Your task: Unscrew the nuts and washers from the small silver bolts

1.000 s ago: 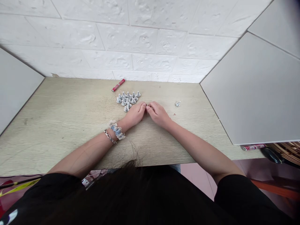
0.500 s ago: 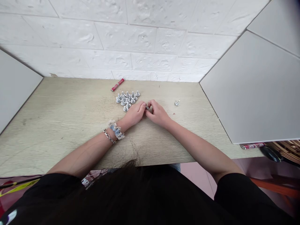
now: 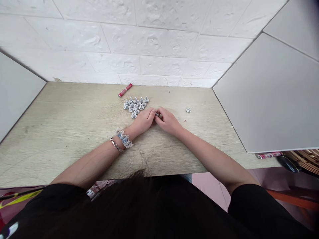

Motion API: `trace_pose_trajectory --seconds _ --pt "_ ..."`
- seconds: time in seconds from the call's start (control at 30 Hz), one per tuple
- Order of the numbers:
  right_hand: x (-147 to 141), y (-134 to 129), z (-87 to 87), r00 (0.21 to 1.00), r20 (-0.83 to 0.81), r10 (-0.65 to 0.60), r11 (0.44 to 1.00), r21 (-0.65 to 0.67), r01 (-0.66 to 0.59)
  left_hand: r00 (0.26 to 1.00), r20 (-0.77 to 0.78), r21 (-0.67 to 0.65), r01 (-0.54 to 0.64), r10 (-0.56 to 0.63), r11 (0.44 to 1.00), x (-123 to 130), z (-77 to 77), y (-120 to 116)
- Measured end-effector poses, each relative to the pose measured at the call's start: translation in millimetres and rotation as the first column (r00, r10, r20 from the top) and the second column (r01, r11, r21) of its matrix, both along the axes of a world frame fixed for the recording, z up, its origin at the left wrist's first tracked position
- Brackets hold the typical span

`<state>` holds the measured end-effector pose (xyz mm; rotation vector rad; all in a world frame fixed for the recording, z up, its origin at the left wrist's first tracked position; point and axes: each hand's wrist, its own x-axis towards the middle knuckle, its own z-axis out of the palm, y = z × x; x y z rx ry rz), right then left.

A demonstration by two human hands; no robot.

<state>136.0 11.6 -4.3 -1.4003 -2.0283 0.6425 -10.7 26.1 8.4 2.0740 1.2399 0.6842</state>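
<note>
My left hand (image 3: 144, 120) and my right hand (image 3: 168, 121) meet in the middle of the desk, both closed on one small metal bolt (image 3: 157, 114). Fingers cover most of this bolt, so its washer or nut cannot be made out. Just left of my left hand stands a cluster of several silver bolts (image 3: 136, 106), threaded ends up, with wide round bases on the desk. A single bolt (image 3: 188, 109) lies tilted by itself to the right of my right hand.
A red tube-shaped stick (image 3: 125, 90) lies behind the cluster on the pale wooden desk (image 3: 74, 132). White brick wall (image 3: 159, 43) closes off the back, and white panels stand at the left and right (image 3: 271, 89). Another red tube (image 3: 269, 155) lies at the right edge.
Between my fingers the small bolt has turned slightly, and my right fingers have shifted a little around it. The cluster and the single bolt stay where they were.
</note>
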Motion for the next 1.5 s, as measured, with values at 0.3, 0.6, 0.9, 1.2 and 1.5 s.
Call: trace_pose_trajectory --seconds 0.3,0.6,0.9,1.2,1.5 --pt "1 -1 3.1 1.0 -0.014 0.02 0.999 -0.025 -0.021 1.0 -0.018 0.0 -0.006 0.006 1.0 0 0.7 1" --pt "0 0 1.6 1.0 -0.002 0.004 1.0 -0.017 -0.004 0.999 -0.031 -0.02 -0.013 0.013 1.0 0 2.5 0" --pt "1 3 -2.9 1.0 0.025 -0.002 1.0 -0.006 0.002 0.997 -0.078 -0.02 -0.008 0.007 1.0 0 1.2 2" --pt "1 4 -2.9 1.0 0.023 -0.014 1.0 -0.027 0.014 0.995 -0.099 -0.025 -0.016 0.014 1.0 0 -0.2 4" --pt "1 4 -4.3 0.998 0.044 0.039 0.999 -0.006 -0.039 0.992 -0.106 0.029 -0.058 0.061 0.998 -1 -7.2 7"
